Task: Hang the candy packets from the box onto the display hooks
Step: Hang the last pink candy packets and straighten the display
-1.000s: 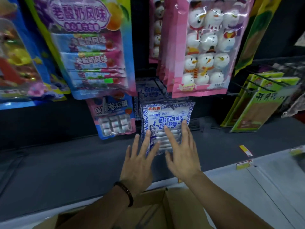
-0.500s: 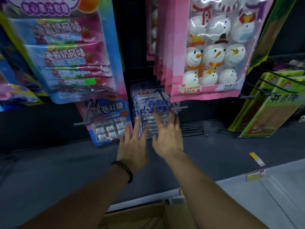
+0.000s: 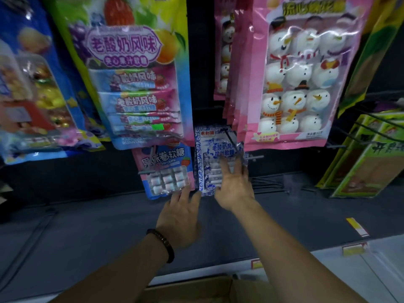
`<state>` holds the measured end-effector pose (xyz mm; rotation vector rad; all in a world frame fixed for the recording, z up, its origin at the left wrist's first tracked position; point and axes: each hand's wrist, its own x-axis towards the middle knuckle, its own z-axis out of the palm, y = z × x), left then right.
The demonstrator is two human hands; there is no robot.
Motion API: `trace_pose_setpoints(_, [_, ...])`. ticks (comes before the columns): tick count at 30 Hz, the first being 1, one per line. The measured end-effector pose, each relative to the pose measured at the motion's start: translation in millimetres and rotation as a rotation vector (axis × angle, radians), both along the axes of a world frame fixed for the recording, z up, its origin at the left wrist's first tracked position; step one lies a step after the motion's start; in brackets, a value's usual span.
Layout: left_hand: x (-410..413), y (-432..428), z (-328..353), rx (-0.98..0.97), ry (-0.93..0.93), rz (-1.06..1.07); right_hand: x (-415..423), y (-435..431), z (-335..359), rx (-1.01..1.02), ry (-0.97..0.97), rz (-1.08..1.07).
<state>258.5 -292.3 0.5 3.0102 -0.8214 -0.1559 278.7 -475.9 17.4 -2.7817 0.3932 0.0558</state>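
Blue-and-white candy packet (image 3: pixel 208 162) hangs on a wire display hook (image 3: pixel 229 137), mid-rack. My right hand (image 3: pixel 235 186) lies flat on its front, fingers straight, slightly apart, pressing. My left hand (image 3: pixel 182 215) sits at 7 o'clock of the packet, fingers spread, tips near its lower edge, gripping nothing. Cardboard box (image 3: pixel 196 289) at 6 o'clock, under my forearms. Pink snowman packet (image 3: pixel 293 84) at 1 o'clock.
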Motion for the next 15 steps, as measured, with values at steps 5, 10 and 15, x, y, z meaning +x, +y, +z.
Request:
trace_pose_setpoints(5, [-34, 14, 43, -0.014, -0.013, -0.063, -51, 17, 39, 0.024, 0.294, 0.233])
trace_pose_setpoints(10, [-78, 32, 109, -0.115, -0.114, -0.098, -124, 19, 123, 0.18, 0.17, 0.453])
trace_pose_setpoints(15, [-97, 25, 174, -0.128, -0.365, -0.211, -169, -6, 213, 0.222, -0.171, 0.432])
